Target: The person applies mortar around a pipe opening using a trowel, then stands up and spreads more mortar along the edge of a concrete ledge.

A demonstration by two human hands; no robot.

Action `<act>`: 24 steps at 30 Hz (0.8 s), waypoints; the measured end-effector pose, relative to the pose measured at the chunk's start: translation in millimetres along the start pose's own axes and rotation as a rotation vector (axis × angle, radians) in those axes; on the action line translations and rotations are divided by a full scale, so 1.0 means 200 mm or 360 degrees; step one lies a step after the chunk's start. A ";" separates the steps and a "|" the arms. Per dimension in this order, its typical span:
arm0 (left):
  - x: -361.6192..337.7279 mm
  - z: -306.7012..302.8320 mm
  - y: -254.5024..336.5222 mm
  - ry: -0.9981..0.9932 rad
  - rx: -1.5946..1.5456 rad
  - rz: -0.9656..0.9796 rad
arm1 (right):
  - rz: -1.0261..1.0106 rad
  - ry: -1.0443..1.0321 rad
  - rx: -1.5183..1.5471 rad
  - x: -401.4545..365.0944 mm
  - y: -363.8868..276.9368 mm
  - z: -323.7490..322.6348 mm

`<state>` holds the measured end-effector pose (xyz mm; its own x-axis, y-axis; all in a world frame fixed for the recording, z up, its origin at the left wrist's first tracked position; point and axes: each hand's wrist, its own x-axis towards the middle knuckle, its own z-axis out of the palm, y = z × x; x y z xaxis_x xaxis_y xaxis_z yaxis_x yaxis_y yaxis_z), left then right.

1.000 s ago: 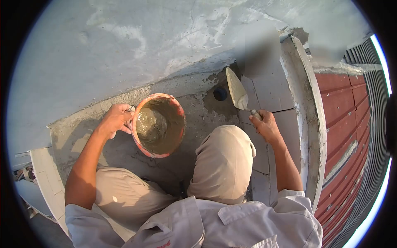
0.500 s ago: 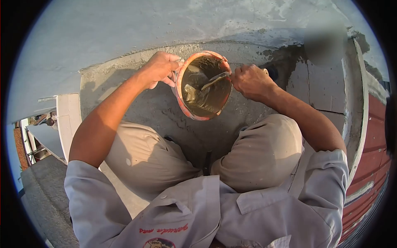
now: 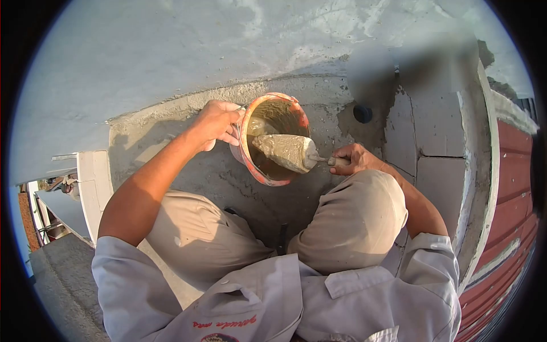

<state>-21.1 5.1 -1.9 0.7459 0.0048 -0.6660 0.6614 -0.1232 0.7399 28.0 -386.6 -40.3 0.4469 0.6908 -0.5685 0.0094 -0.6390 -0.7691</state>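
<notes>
An orange bucket (image 3: 248, 154), smeared with grey, stands tilted between my knees and the wall. Wet mortar (image 3: 259, 126) shows inside it. My left hand (image 3: 219, 124) is closed on the bucket's left rim, by its wire handle. In my right hand (image 3: 354, 159) is the handle of a trowel (image 3: 307, 161). The trowel's blade lies across the bucket's mouth, loaded with wet grey mortar (image 3: 283, 149). My right hand rests just above my right knee, with the fingers wrapped round the handle.
A grey plastered wall (image 3: 188, 45) rises ahead. Pale blocks (image 3: 439, 179) line the right side, with a red corrugated panel (image 3: 510, 211) beyond them. A dark round hole (image 3: 362, 113) sits in the floor near the wall. A blurred smudge covers the upper right.
My right hand has come down and toward me, turning the trowel from edge-on inside the bucket to flat across its mouth with mortar on it. My left hand stays on the rim.
</notes>
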 end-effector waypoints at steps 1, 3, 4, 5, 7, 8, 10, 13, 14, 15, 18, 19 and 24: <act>0.00 0.00 0.01 -0.0038 0.0027 0.0027 | 0.0006 0.0107 0.0009 -0.05 0.01 -0.02; 0.02 0.00 0.00 -0.0029 0.0009 0.0025 | -0.0004 0.0278 0.0087 -0.17 -0.01 -0.05; 0.02 -0.02 0.00 -0.0058 0.0026 0.0031 | -0.0010 0.0411 0.0086 -0.23 -0.03 -0.06; 0.03 -0.02 0.00 -0.0080 0.0042 0.0028 | -0.0019 0.0533 0.0087 -0.28 -0.04 -0.08; 0.03 -0.04 0.00 -0.0070 0.0003 0.0029 | 0.0048 0.0759 -0.0031 -0.38 -0.05 -0.12; 0.03 -0.04 0.00 -0.0077 -0.0003 0.0031 | 0.0036 0.0861 -0.0076 -0.44 -0.07 -0.13; 0.03 -0.06 0.00 -0.0077 -0.0022 0.0018 | -0.0031 0.1084 -0.0173 -0.56 -0.15 -0.16; 0.02 -0.07 0.01 -0.0100 0.0012 0.0016 | 0.0386 0.1239 0.0167 -0.76 -0.36 -0.30; 0.02 -0.07 0.01 -0.0098 0.0001 0.0015 | 0.0418 0.1323 0.0026 -0.79 -0.37 -0.38; 0.02 -0.07 0.01 -0.0111 0.0010 0.0023 | 0.0451 0.1405 -0.0118 -0.82 -0.37 -0.49; 0.05 -0.08 -0.02 -0.0123 0.0021 0.0059 | 0.0781 0.1435 -0.0280 -0.86 -0.42 -0.85; 0.04 -0.08 -0.02 -0.0114 0.0022 0.0061 | 0.0872 0.1419 -0.0241 -0.88 -0.48 -0.93; 0.04 -0.09 -0.03 -0.0099 0.0059 0.0074 | 0.0808 0.1220 -0.0823 -0.99 -0.57 -1.19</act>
<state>-17.5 24.0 -9.0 0.7685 -0.0632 -0.6367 0.6221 -0.1586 0.7667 150.4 -531.3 229.5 0.9494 0.0186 -0.3135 -0.0376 -0.9843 -0.1722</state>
